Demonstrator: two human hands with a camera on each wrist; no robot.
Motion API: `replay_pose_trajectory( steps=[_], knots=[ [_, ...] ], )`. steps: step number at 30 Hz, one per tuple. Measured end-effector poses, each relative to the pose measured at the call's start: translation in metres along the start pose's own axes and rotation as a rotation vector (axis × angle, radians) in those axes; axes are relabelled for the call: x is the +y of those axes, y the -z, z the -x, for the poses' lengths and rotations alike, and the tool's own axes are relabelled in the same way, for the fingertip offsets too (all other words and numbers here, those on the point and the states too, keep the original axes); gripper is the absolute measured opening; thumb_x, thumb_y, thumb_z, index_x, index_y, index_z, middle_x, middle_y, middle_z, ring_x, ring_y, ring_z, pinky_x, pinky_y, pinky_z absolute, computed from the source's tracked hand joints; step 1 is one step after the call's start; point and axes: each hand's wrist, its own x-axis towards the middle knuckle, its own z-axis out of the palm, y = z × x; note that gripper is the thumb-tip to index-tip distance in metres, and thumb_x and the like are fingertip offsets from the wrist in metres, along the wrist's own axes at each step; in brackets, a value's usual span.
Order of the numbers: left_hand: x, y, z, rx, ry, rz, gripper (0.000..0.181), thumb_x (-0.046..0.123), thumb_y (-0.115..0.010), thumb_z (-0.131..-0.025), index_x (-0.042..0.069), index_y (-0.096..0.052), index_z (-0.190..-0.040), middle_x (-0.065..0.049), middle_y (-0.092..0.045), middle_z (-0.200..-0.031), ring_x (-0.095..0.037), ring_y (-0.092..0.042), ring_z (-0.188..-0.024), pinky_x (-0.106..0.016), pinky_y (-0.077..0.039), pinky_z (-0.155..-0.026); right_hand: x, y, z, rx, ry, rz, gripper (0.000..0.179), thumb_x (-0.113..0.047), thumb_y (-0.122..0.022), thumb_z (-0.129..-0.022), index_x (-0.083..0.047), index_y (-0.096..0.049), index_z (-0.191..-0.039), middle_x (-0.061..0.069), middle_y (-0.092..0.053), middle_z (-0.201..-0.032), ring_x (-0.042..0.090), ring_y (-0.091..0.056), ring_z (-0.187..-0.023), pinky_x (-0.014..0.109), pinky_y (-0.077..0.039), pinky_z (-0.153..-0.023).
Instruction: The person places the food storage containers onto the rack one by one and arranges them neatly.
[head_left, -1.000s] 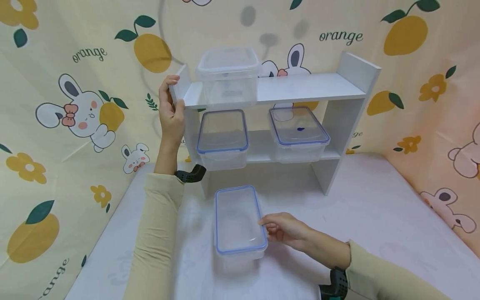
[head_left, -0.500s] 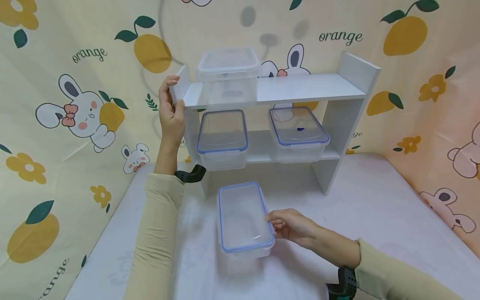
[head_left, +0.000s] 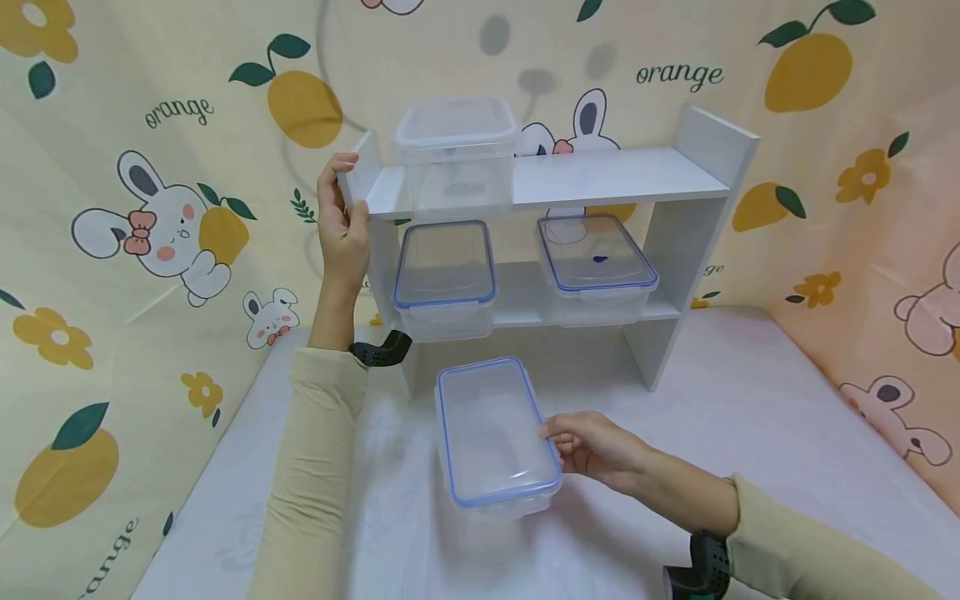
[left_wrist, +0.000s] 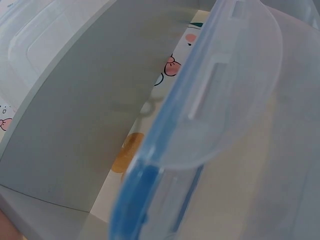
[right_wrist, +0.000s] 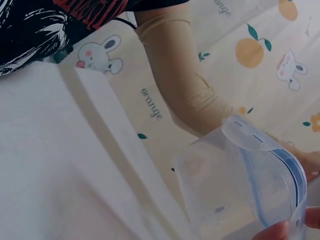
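My right hand (head_left: 596, 450) pinches the right rim of a clear plastic food container (head_left: 498, 433) with a blue-edged lid, fingertips also at its rim in the right wrist view, where the container (right_wrist: 215, 185) shows from the side. A shadow spreads on the white table beneath it, in front of the shelf. My left hand (head_left: 343, 221) grips the upper left side panel of a white two-tier shelf (head_left: 622, 175), thumb at the front edge. Close by, on the middle board, stands another blue-edged container (head_left: 446, 275), filling much of the left wrist view.
A taller clear container (head_left: 457, 158) with a whitish lid stands on the top board at left. At the middle board's right end is a blue-edged container (head_left: 597, 271) with a blue mark on its lid. Behind hangs a printed cloth (head_left: 172, 333) with oranges and rabbits.
My right hand has moved the container a little to the right and toward the shelf, tilting it slightly. My left hand has stayed on the side panel.
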Motion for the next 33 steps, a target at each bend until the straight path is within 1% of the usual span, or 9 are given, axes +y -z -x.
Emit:
replay_pose_trajectory(
  steps=[7,12,16,19,24,28,30,31,33],
  knots=[
    [-0.002,0.000,-0.001,0.000,-0.014,0.024,0.046,-0.013,-0.032,-0.085,0.006,-0.041,-0.126,0.008,-0.044,-0.134,-0.018,-0.040,-0.130,-0.033,-0.034,-0.107,-0.006,0.001,0.007,-0.024,0.017,-0.003,0.009,-0.015,-0.054,-0.085,-0.013,-0.063,-0.086,-0.009,-0.069,-0.074,0.000,-0.063,-0.066,0.020,-0.055,-0.072],
    [-0.003,0.000,-0.001,0.005,-0.015,0.021,0.047,-0.013,-0.032,-0.085,0.004,-0.041,-0.128,0.004,-0.044,-0.136,-0.021,-0.041,-0.130,-0.031,-0.035,-0.105,-0.010,0.004,0.011,-0.021,0.011,0.003,0.010,-0.015,-0.054,-0.085,-0.012,-0.063,-0.088,-0.008,-0.070,-0.077,0.001,-0.065,-0.070,0.021,-0.055,-0.074],
    [-0.001,0.000,0.000,0.005,0.011,0.014,0.049,-0.012,-0.033,-0.087,0.003,-0.040,-0.133,-0.001,-0.044,-0.139,-0.026,-0.043,-0.125,-0.030,-0.039,-0.099,-0.016,0.009,0.014,-0.035,0.015,0.018,0.011,-0.016,-0.052,-0.086,-0.011,-0.061,-0.092,-0.009,-0.070,-0.078,0.001,-0.065,-0.070,0.021,-0.055,-0.075],
    [0.001,0.000,0.000,0.004,0.041,0.004,0.050,-0.010,-0.033,-0.088,0.004,-0.039,-0.135,-0.003,-0.043,-0.140,-0.027,-0.043,-0.121,-0.028,-0.040,-0.094,-0.020,0.013,0.017,-0.043,0.024,0.031,0.013,-0.017,-0.052,-0.087,-0.009,-0.057,-0.096,-0.009,-0.069,-0.079,0.001,-0.065,-0.071,0.021,-0.055,-0.076],
    [0.002,0.000,0.000,0.005,0.055,-0.003,0.050,-0.009,-0.033,-0.089,0.004,-0.038,-0.137,-0.006,-0.042,-0.143,-0.027,-0.042,-0.125,-0.030,-0.039,-0.098,-0.028,0.018,0.021,-0.038,0.041,0.054,0.019,-0.019,-0.052,-0.088,-0.007,-0.052,-0.103,-0.009,-0.069,-0.080,0.001,-0.065,-0.072,0.021,-0.054,-0.078],
    [0.000,0.001,0.000,-0.002,0.030,0.013,0.049,-0.010,-0.033,-0.088,0.004,-0.040,-0.134,-0.009,-0.041,-0.144,-0.031,-0.040,-0.127,-0.034,-0.039,-0.102,-0.034,0.022,0.024,-0.040,0.062,0.065,0.017,-0.020,-0.052,-0.090,-0.010,-0.053,-0.104,-0.010,-0.068,-0.082,0.001,-0.064,-0.072,0.022,-0.054,-0.078],
    [-0.001,0.001,0.000,-0.007,0.012,0.024,0.048,-0.010,-0.034,-0.088,0.004,-0.040,-0.134,-0.011,-0.041,-0.145,-0.032,-0.039,-0.129,-0.038,-0.037,-0.105,-0.037,0.025,0.026,-0.048,0.075,0.064,0.016,-0.021,-0.052,-0.091,-0.012,-0.054,-0.103,-0.010,-0.069,-0.082,0.002,-0.063,-0.071,0.022,-0.054,-0.079],
    [-0.001,0.001,0.000,-0.007,0.003,0.030,0.047,-0.011,-0.034,-0.089,0.003,-0.040,-0.133,-0.012,-0.041,-0.145,-0.031,-0.038,-0.131,-0.041,-0.035,-0.108,-0.039,0.027,0.027,-0.054,0.080,0.059,0.015,-0.021,-0.052,-0.091,-0.013,-0.055,-0.103,-0.010,-0.069,-0.083,0.002,-0.064,-0.072,0.022,-0.054,-0.080],
    [-0.002,0.002,0.000,-0.008,-0.008,0.041,0.045,-0.010,-0.036,-0.090,0.002,-0.040,-0.133,-0.013,-0.041,-0.145,-0.026,-0.039,-0.133,-0.046,-0.032,-0.112,-0.042,0.030,0.029,-0.062,0.087,0.049,0.015,-0.022,-0.052,-0.092,-0.014,-0.056,-0.103,-0.010,-0.070,-0.084,0.002,-0.065,-0.073,0.023,-0.054,-0.081]
  ],
)
